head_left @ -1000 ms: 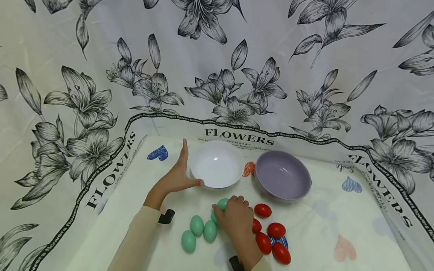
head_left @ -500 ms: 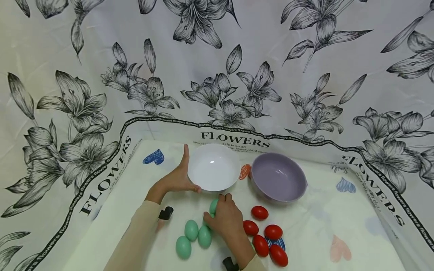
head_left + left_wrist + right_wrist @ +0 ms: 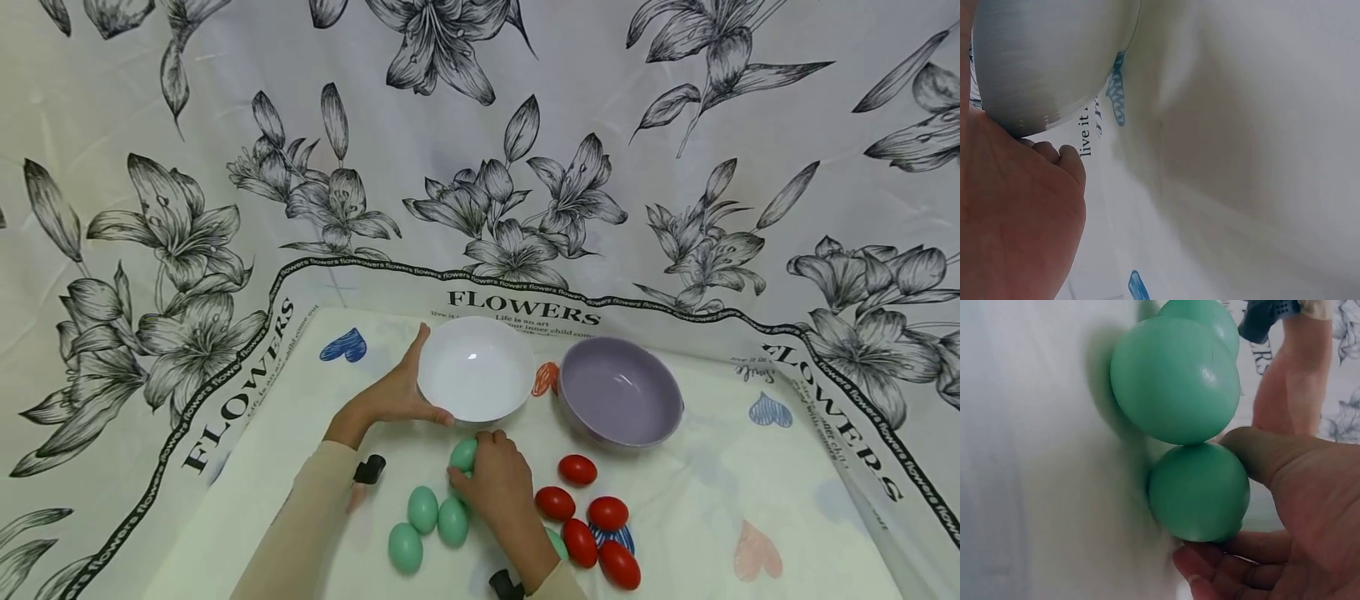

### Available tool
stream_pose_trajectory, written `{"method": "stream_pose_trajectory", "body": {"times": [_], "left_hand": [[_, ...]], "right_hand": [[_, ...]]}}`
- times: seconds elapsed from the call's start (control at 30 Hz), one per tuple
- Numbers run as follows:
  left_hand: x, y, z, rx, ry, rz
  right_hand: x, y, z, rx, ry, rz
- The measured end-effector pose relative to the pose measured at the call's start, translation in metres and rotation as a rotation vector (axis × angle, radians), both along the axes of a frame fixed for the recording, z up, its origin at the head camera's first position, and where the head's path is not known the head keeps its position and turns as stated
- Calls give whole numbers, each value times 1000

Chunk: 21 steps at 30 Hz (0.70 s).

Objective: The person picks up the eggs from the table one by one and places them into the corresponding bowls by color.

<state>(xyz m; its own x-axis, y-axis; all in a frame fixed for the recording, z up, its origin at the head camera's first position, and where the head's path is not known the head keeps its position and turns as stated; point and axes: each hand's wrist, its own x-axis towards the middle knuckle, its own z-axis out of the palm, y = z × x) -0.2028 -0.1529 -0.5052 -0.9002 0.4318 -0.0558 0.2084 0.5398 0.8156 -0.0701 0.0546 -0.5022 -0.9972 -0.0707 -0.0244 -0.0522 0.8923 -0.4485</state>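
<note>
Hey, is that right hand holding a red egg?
No, in the right wrist view the right hand has its thumb and fingers around a green egg.

Left arm [image 3: 300,517]: beige-sleeved, slanting toward the white bowl [image 3: 476,371] from its near left.
Left hand [image 3: 390,396]: against the bowl's left side, thumb and fingers spread wide.
Right arm [image 3: 531,546]: bare-wristed, angled toward the bowl's near side.
Right hand [image 3: 502,479]: just nearer than the bowl, pinching.
</note>
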Motion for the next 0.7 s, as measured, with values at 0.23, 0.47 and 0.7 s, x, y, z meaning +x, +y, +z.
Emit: {"method": "stream_pose_trajectory", "body": {"times": [0.23,0.47,0.7], "left_hand": [[0,1,2,-1,4,-3],[0,-1,4,-2,-1,-3],[1,0,1,25,-23,-5]], "right_hand": [[7,9,14,-81,14,40],[11,26,48,-353,23,108],[-7,41,70,-377,218,121]]}}
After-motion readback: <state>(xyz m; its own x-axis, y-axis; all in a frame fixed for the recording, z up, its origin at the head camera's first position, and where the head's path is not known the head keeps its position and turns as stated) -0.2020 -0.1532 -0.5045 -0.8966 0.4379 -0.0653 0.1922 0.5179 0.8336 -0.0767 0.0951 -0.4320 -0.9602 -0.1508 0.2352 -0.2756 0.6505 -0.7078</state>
